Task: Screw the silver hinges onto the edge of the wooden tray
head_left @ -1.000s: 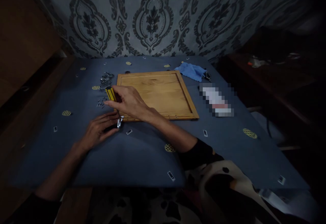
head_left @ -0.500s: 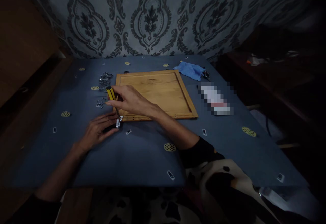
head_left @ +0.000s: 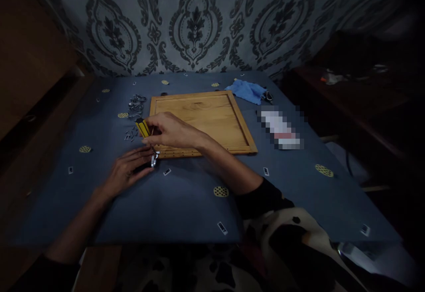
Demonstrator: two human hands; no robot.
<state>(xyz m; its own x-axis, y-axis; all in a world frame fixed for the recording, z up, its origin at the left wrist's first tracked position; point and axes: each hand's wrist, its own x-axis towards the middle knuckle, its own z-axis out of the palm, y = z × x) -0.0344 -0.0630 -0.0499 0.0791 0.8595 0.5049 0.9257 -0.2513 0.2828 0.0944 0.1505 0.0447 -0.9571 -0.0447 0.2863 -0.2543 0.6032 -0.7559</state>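
Observation:
A wooden framed panel (head_left: pixel 199 121) lies flat on the table, with small dark holes along its near edge. At its near left corner sits a shiny metal ring-like fitting (head_left: pixel 153 161). My left hand (head_left: pixel 128 170) pinches this fitting against the corner between thumb and fingers. In my right hand (head_left: pixel 171 130) is a screwdriver with a yellow and black handle (head_left: pixel 142 126). The handle leans to the left and its shaft points down at the fitting; the tip is partly hidden by my fingers.
Left of the panel lie a pile of metal fittings (head_left: pixel 137 103) and several small screws (head_left: pixel 130 135). A blue cloth (head_left: pixel 246 91) rests at the back right, near a blurred-out pale object (head_left: pixel 280 128). Patterned cloth covers the table (head_left: pixel 186 208); a patterned wall (head_left: pixel 195 21) stands behind.
The screwdriver's handle has tilted further left and slightly down, and my right hand's fingers have shifted on it. My left hand stays at the fitting.

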